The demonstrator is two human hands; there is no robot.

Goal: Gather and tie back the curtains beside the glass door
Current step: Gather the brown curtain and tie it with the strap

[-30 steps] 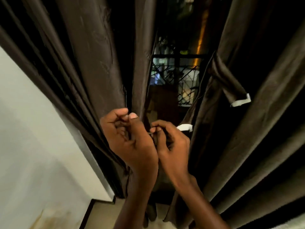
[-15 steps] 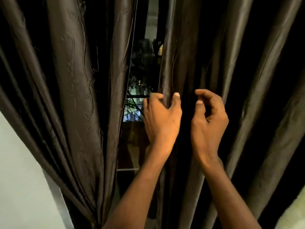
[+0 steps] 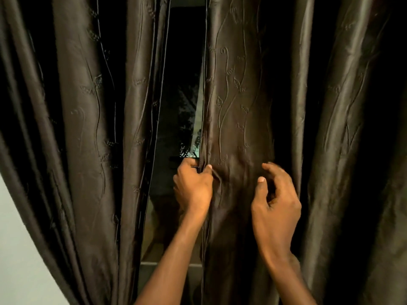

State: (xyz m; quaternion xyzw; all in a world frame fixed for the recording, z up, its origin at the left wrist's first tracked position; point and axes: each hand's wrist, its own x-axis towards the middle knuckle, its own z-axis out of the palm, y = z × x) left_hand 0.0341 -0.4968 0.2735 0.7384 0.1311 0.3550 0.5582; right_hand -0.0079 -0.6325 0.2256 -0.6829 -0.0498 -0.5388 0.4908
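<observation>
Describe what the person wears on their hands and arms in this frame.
Nothing is visibly worn: the left hand and right hand are bare, with no gloves, rings, watch or bracelets visible. Both forearms are uncovered to the frame's bottom edge; no sleeves show.

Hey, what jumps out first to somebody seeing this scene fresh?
Dark brown curtains fill nearly the whole view, parted by a narrow gap showing night outside. Low in the middle, the left hand pinches the right panel's inner edge, while the right hand hovers curled before the fabric.
</observation>
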